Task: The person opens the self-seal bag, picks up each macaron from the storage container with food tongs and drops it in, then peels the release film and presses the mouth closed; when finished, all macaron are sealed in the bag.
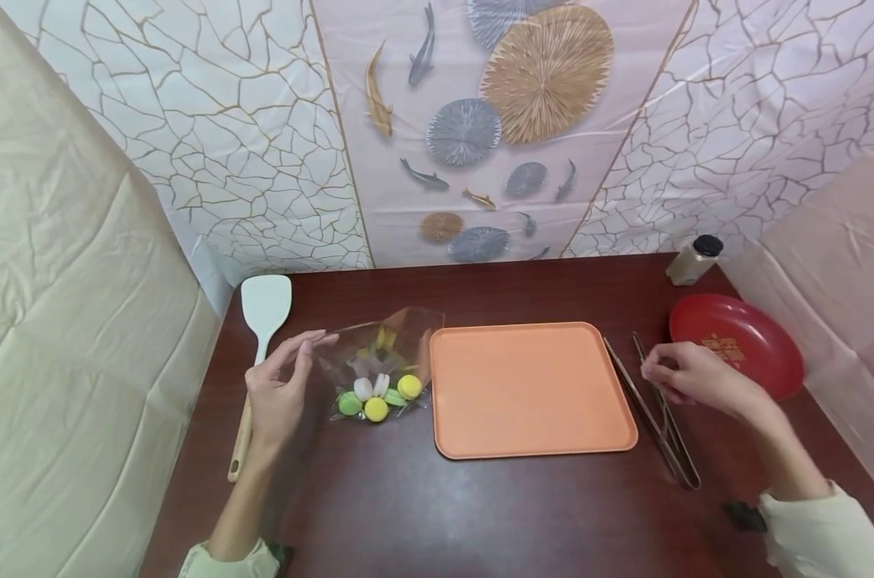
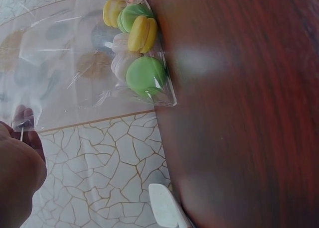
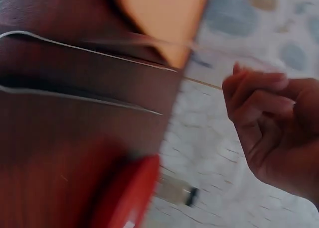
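My left hand (image 1: 278, 385) pinches the top corner of a clear plastic bag (image 1: 415, 329) of macarons. Yellow, green and pale macarons (image 1: 376, 409) lie at the bag's bottom; the left wrist view shows the bag (image 2: 55, 63) hanging from my fingers. Over the metal tongs (image 1: 653, 417), to the right, my right hand (image 1: 704, 377) has its fingers curled, thumb against the index finger. In the right wrist view a blurred, thin pale strip (image 3: 224, 53) runs to the fingertips of that hand (image 3: 274, 123); what it is cannot be made out.
An orange tray (image 1: 530, 393) lies mid-table, between bag and tongs. At right stand a red plate (image 1: 762, 345) and a black-capped jar (image 1: 694, 261). A white spatula with wooden handle (image 1: 266, 305) lies by the left arm. Patterned cloth (image 1: 263, 120) hangs behind the table.
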